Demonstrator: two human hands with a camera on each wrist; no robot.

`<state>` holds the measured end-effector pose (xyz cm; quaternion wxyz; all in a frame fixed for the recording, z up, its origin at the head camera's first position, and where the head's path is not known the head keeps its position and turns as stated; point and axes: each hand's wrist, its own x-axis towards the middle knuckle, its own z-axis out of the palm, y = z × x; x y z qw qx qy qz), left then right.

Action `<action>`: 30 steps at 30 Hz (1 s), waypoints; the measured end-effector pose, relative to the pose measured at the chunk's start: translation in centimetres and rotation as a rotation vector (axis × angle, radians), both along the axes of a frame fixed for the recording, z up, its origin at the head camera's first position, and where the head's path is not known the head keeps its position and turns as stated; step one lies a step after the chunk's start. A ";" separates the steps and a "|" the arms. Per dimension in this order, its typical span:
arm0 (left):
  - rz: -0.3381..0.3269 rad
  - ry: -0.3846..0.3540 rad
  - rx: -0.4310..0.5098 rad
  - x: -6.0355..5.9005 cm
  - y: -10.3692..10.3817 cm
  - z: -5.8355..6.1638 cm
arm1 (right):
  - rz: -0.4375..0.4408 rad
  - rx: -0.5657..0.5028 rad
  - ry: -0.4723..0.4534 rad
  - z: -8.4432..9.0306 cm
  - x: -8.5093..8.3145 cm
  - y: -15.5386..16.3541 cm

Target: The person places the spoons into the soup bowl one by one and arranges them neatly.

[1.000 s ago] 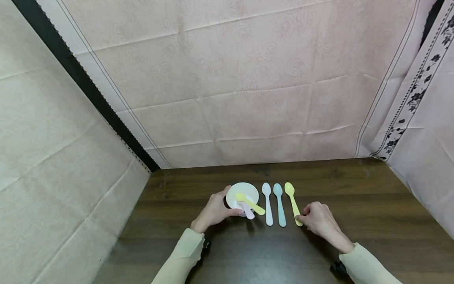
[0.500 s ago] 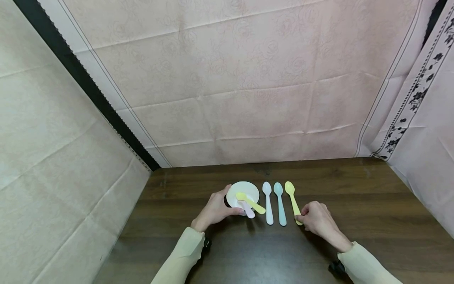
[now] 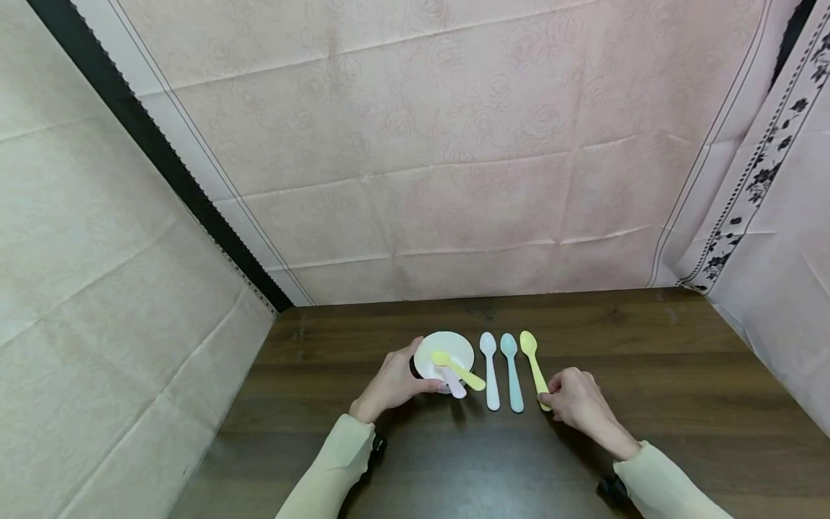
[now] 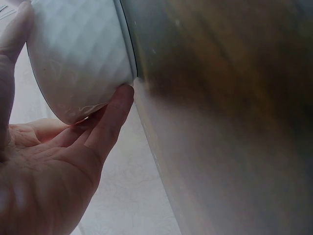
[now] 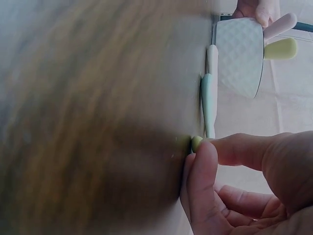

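Fingertips of the person's right hand (image 3: 579, 401) are pinching the handle end of a yellow-green plastic spoon (image 3: 534, 365), which is lying flat on the dark wooden table (image 3: 648, 346) as the rightmost of three in a row, while the left hand (image 3: 391, 383) is curling round the side of a small white quilted-pattern bowl (image 3: 444, 353) just left of that row. Beside the pinched spoon are lying a pale blue plastic spoon (image 3: 512, 372) and a white plastic spoon (image 3: 490, 370), parallel and close together. Two more are leaning in the bowl, handles poking over the rim toward the person: a yellow spoon (image 3: 457, 370) and a pink spoon (image 3: 452, 383). That is making five spoons in all, three on the table and two in the one bowl. Spoons like this are probably light, stiff and somewhat slick, so the thin handle tip, where the thumb and fingers are already closing, seems the sensible place to grip. Pale pink cloth (image 3: 454, 144) is hanging behind the table.
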<state>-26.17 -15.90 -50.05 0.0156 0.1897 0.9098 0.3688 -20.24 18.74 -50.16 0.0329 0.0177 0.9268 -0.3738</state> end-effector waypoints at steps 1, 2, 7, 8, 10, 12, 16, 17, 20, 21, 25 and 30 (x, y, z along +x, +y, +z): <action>0.001 0.000 0.001 0.0 0.0 0.0 | 0.000 -0.002 -0.002 0.0 0.0 0.0; 0.001 0.000 0.000 0.0 0.0 0.0 | -0.004 -0.006 -0.007 0.0 0.0 -0.1; 0.004 -0.002 -0.005 0.0 0.0 -0.1 | -0.008 -0.024 -0.020 0.1 0.1 -0.2; 0.004 -0.002 -0.004 0.0 0.0 -0.1 | -0.009 -0.025 -0.019 0.1 0.1 -0.3; 0.005 -0.004 -0.001 0.0 0.0 -0.1 | -0.012 -0.026 -0.022 0.1 0.1 -0.3; 0.005 -0.005 0.004 0.0 0.0 0.0 | -0.011 -0.023 -0.021 0.1 0.0 -0.3; 0.005 -0.010 0.010 0.0 0.0 0.0 | -0.013 -0.018 -0.027 0.1 0.0 -0.3; 0.005 -0.013 0.011 0.0 0.0 0.0 | -0.013 -0.019 -0.030 0.1 -0.1 -0.3; 0.006 -0.019 0.015 0.0 0.0 0.0 | -0.015 -0.022 -0.033 0.0 -0.1 -0.3; 0.007 -0.022 0.016 0.0 0.0 0.0 | -0.016 -0.026 -0.035 0.0 -0.2 -0.3; 0.007 -0.023 0.017 0.0 0.0 0.0 | -0.020 -0.045 -0.044 -0.1 -0.2 -0.1; 0.004 -0.015 0.013 0.0 0.0 0.0 | -0.021 -0.073 -0.045 -0.2 -0.1 0.2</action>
